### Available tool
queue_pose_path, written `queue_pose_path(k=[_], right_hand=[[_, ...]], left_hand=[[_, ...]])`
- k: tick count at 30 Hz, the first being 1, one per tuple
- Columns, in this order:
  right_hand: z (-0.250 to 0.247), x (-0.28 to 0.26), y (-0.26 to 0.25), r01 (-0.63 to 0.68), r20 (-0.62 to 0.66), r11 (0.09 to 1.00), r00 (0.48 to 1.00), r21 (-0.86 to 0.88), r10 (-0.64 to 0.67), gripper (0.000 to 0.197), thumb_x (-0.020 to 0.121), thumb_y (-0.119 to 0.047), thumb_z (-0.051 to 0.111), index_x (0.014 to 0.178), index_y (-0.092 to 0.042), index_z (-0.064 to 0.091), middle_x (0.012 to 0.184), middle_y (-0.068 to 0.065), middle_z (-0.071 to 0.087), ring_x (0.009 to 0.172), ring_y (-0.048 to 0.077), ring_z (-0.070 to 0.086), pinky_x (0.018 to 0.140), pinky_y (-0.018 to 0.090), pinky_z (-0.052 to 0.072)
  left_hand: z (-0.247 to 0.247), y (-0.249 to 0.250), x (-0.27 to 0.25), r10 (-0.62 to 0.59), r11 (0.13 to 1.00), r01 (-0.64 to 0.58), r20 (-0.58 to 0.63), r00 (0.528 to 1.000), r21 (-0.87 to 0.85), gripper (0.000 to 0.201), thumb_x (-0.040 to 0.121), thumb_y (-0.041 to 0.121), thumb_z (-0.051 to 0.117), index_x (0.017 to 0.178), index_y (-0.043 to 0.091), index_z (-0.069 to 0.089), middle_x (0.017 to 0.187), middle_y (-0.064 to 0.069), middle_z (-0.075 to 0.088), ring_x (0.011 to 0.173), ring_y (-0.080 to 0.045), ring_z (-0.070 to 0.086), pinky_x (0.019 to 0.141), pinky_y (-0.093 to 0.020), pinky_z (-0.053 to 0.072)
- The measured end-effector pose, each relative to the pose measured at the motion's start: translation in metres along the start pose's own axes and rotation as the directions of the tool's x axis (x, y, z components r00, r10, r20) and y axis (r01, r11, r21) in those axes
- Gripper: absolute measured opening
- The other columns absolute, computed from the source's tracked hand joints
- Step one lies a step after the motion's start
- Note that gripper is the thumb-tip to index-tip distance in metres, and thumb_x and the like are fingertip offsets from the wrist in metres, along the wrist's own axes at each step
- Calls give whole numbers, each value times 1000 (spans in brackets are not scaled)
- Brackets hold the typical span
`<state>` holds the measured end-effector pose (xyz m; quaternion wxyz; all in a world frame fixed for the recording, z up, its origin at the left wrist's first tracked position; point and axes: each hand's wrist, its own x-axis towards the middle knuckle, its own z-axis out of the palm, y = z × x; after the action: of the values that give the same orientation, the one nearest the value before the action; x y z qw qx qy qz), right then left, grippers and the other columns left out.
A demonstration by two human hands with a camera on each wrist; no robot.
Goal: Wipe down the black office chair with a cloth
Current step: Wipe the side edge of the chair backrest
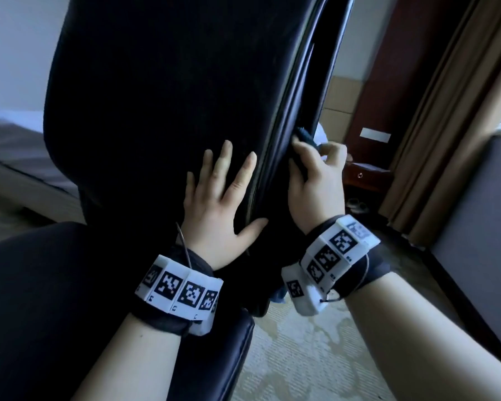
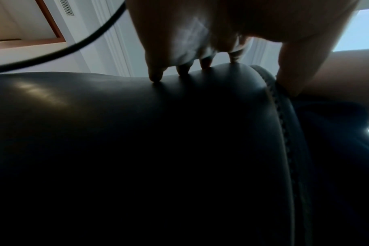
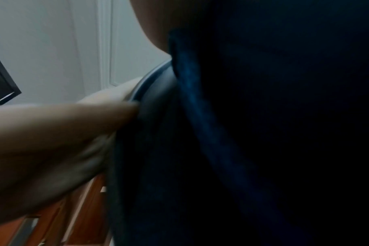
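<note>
Left hand [image 1: 219,198] flat, fingers spread, bracing the black office chair [image 1: 162,96] backrest; right hand [image 1: 315,180] clenched round dark blue cloth [image 1: 304,134] at backrest's side edge. Probably soft, light; best kept bunched.

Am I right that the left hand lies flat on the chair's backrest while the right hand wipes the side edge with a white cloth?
Not quite: the cloth is dark blue, not white, as the head view shows and the right wrist view confirms. The rest holds: the left hand lies flat on the backrest, and the right hand holds the cloth against the side edge.
</note>
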<state>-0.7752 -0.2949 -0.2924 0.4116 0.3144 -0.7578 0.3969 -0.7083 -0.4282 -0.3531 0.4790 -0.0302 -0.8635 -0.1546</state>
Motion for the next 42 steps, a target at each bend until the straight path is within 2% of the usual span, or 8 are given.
queue_pose_path(k=[3,9,17,21,26,35,40,42], right_hand=[[6,-23,6,-22,64,1000,998,-7,23,32,90,-10,53,121,-16,59,108,6,34,80,-2,34,79,9,31],[-9,22,-5,131,-114,991,984,-36,-135,34,87,-5,52,120,-6,60,104,11,36,94,-3,26,84,-9,19],[-8,11,-7,26,-4,995,1000,-94,-26,29,90,-13,52,117,-15,62,114,14,44,92,11,46,79,27,44],[-13,-6,1,45,130,987,991,-155,-24,31,93,-18,52,122,-20,59,117,10,43,91,13,49,76,20,39],[-13,45,-6,85,24,993,996,-85,-83,37,93,-15,48,129,-21,53,118,9,38,93,1,35,79,2,28],[22,-7,28,82,240,995,969,-62,-65,42,94,-16,47,134,-27,47,116,8,38,85,8,42,79,12,35],[43,22,37,108,137,988,983,107,-123,41,94,-10,47,134,-19,48,120,13,38,94,4,37,76,-12,19],[55,27,41,140,91,979,984,145,-154,41,93,-8,46,133,-18,49,122,15,39,92,1,35,76,-9,21]], left_hand=[[3,-1,-3,-2,1000,2,-12,1000,-8,84,76,56,45,146,31,8,156,-8,5,143,-31,5,109,-58,15],[5,-5,-5,31,999,-31,-20,999,-22,83,79,60,43,146,29,7,156,-8,2,142,-31,2,108,-59,13],[7,-4,-4,18,999,-19,-7,1000,-35,81,78,57,44,145,28,8,155,-10,3,142,-32,2,108,-60,12],[13,-8,-1,8,1000,-8,-20,1000,-24,82,78,56,43,146,28,7,156,-11,3,142,-32,2,108,-61,11],[18,-13,-1,18,999,-19,-25,1000,-34,81,79,58,42,146,29,5,156,-9,-2,140,-26,-6,108,-57,4],[31,-18,7,-40,998,43,-57,998,45,81,77,54,42,145,26,7,155,-15,4,141,-39,5,108,-62,9],[32,-31,12,-70,983,76,-38,997,169,81,79,60,37,145,29,1,156,-12,-4,143,-37,0,109,-59,7],[32,-32,13,-69,975,71,-18,997,212,81,80,62,34,145,31,-2,156,-10,-8,143,-35,-3,110,-58,6]])
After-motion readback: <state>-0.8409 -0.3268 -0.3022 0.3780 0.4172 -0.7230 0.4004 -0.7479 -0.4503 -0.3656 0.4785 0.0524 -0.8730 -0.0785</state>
